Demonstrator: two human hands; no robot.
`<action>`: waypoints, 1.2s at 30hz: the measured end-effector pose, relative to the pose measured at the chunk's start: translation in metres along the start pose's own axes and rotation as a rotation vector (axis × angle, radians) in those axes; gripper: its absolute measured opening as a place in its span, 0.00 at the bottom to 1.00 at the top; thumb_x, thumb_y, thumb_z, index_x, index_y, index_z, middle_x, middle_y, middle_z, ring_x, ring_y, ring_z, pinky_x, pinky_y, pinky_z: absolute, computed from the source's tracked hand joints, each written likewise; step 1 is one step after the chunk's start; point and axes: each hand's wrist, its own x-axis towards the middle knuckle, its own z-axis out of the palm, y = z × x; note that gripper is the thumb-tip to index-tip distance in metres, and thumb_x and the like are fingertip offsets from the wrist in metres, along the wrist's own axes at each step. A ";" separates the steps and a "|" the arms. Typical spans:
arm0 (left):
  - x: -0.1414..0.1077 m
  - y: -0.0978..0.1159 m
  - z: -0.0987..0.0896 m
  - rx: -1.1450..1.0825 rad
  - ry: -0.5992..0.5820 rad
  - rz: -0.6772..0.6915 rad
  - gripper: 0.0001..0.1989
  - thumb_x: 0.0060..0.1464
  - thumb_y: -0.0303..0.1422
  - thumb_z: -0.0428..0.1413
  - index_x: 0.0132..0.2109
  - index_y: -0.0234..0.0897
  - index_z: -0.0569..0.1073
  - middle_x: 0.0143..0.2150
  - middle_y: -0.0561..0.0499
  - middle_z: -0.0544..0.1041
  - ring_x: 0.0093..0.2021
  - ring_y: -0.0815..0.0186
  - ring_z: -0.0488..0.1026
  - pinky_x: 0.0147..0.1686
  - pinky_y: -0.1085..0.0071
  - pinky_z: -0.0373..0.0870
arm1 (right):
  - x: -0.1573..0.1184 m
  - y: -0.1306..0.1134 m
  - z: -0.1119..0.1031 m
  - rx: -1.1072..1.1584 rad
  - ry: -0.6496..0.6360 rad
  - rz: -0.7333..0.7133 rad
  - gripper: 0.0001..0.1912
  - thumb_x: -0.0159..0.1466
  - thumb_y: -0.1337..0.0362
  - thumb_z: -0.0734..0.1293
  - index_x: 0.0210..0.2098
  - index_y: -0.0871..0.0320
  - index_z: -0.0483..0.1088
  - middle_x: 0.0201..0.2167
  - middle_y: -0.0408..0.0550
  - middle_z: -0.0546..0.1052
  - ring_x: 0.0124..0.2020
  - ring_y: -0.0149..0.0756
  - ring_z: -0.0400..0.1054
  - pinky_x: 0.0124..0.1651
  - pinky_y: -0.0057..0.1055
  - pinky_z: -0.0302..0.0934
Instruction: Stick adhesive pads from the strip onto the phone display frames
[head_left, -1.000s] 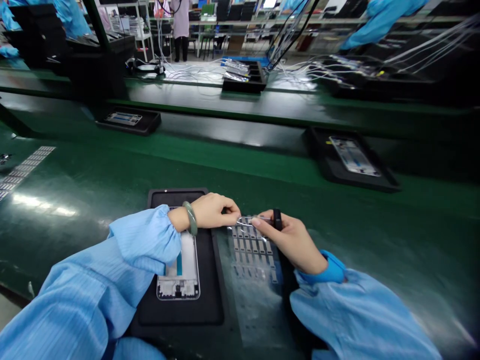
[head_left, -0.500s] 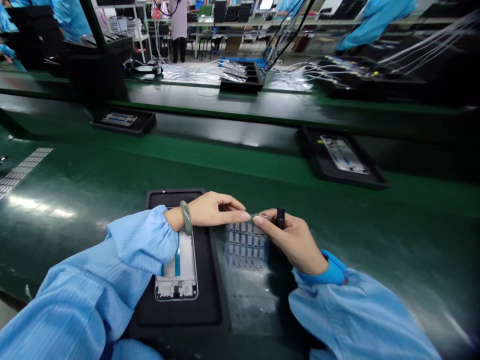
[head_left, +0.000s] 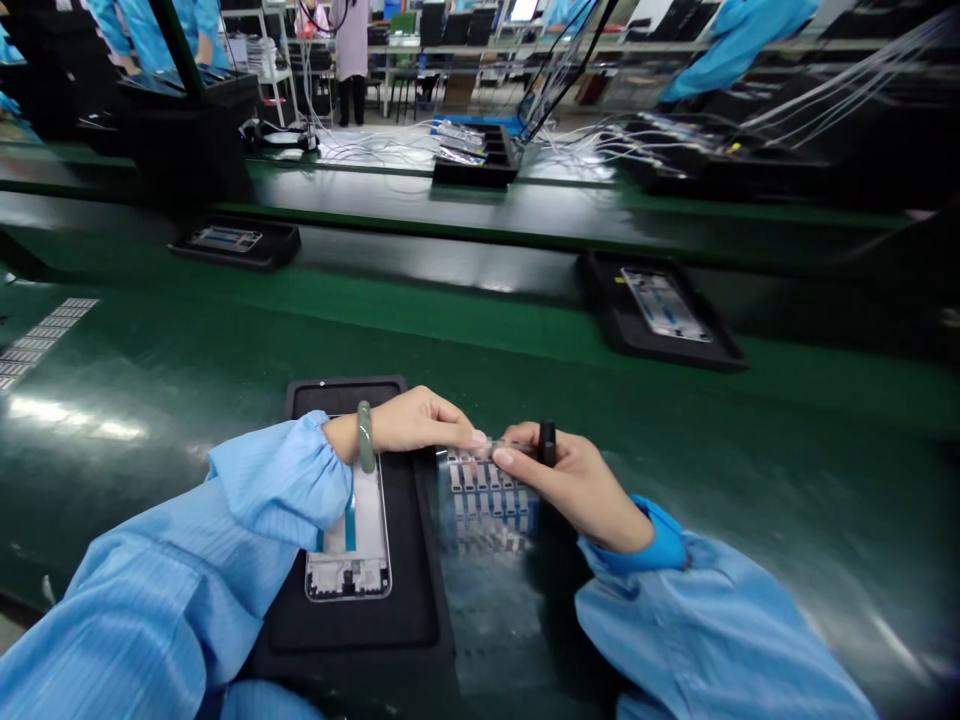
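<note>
Head cam, looking down at the bench. The right hand (head_left: 570,485) is pinching a little clear strip (head_left: 510,449) between thumb and fingers, with a small black grip (head_left: 548,443) sticking up just past it. Can't make out exactly what that black bit is. The left hand (head_left: 420,422) has its fingers pressed together, and the fingertips (head_left: 478,437) are right at the strip's near end, but I can't tell if they're actually pinching it. There's a green bangle (head_left: 365,437) on that wrist, and both arms are in light blue sleeves (head_left: 187,570).

Under the left wrist, a phone frame (head_left: 349,530) lies on a black mat (head_left: 345,632). Just right of the mat, below the hands, is a clear sheet (head_left: 487,490) with rows of small metal pieces.

Farther up the green bench (head_left: 225,370) are black trays (head_left: 660,310) holding more frames, then a tangle of white wires (head_left: 600,145). A co-worker's blue sleeve (head_left: 739,40) shows at the top, and someone (head_left: 351,50) stands way in the back.
</note>
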 end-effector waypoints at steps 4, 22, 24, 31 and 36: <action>-0.001 0.002 -0.001 0.064 0.000 0.005 0.16 0.49 0.41 0.57 0.28 0.29 0.77 0.27 0.49 0.78 0.29 0.70 0.71 0.35 0.74 0.67 | -0.001 -0.003 0.001 -0.009 -0.029 -0.009 0.17 0.52 0.50 0.70 0.25 0.59 0.69 0.20 0.42 0.67 0.23 0.29 0.58 0.27 0.28 0.54; 0.001 -0.004 0.005 0.188 0.024 0.086 0.22 0.46 0.49 0.58 0.25 0.31 0.71 0.20 0.57 0.65 0.22 0.76 0.58 0.24 0.76 0.54 | -0.003 -0.007 0.003 -0.052 -0.093 -0.032 0.15 0.51 0.53 0.71 0.25 0.59 0.70 0.21 0.42 0.68 0.25 0.29 0.59 0.29 0.28 0.55; 0.001 -0.003 0.002 0.154 -0.036 0.049 0.24 0.46 0.51 0.57 0.25 0.30 0.71 0.20 0.57 0.65 0.22 0.76 0.58 0.24 0.76 0.54 | -0.005 -0.012 0.003 -0.094 -0.115 -0.053 0.14 0.53 0.53 0.70 0.25 0.59 0.71 0.22 0.42 0.69 0.25 0.30 0.60 0.30 0.28 0.56; -0.002 0.006 -0.005 0.136 -0.282 -0.012 0.28 0.44 0.57 0.54 0.26 0.31 0.71 0.21 0.56 0.65 0.25 0.74 0.61 0.32 0.73 0.61 | -0.010 -0.021 0.003 -0.190 -0.166 -0.113 0.15 0.56 0.52 0.67 0.27 0.59 0.72 0.23 0.43 0.71 0.26 0.31 0.61 0.30 0.28 0.56; -0.003 0.006 0.002 0.262 -0.159 -0.012 0.28 0.45 0.57 0.54 0.24 0.32 0.69 0.20 0.58 0.63 0.22 0.75 0.57 0.24 0.76 0.54 | -0.008 -0.015 0.005 -0.251 -0.154 -0.144 0.17 0.57 0.53 0.67 0.22 0.60 0.67 0.19 0.40 0.64 0.23 0.27 0.56 0.26 0.26 0.52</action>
